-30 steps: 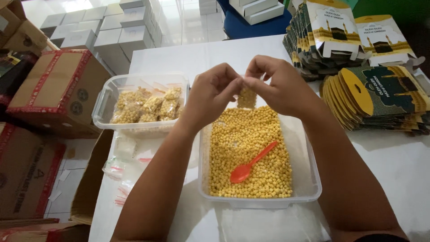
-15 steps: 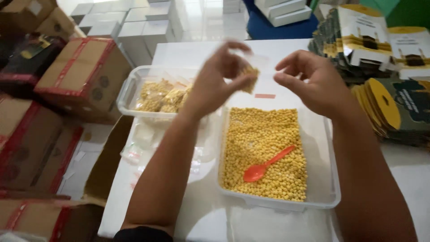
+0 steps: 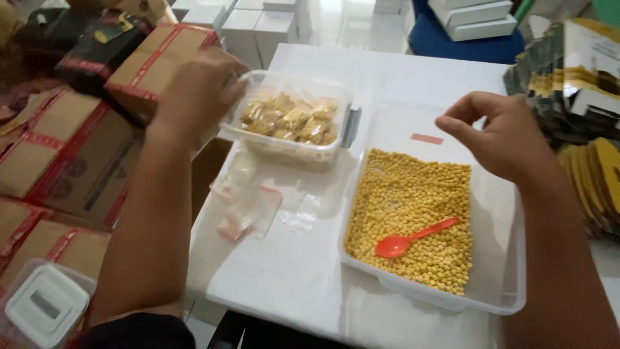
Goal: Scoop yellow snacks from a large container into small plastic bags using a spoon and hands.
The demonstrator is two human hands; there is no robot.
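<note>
L hand [image 3: 194, 90] has swung left since 0.5 s ago, now at rim of the small tub [image 3: 290, 145] w/ filled packets [image 3: 290, 119]; can't tell its fingers' state, packet no longer visible in it. Empty bags [image 3: 248, 207] on tabletop [image 3: 290, 271]. R hand [image 3: 500, 136] hovers over big tub [image 3: 510, 284] of yellow pellets [image 3: 413, 213], fingers loosely open, empty; orange spoon [image 3: 413, 238] lies on pellets.

Taped cardboard boxes [image 3: 71, 148] stack along the left of the frame; white cartons [image 3: 258, 19] sit at top centre. Printed card sleeves [image 3: 575, 84] pile at the right edge. A white-lidded container [image 3: 45, 304] occupies the lower left corner.
</note>
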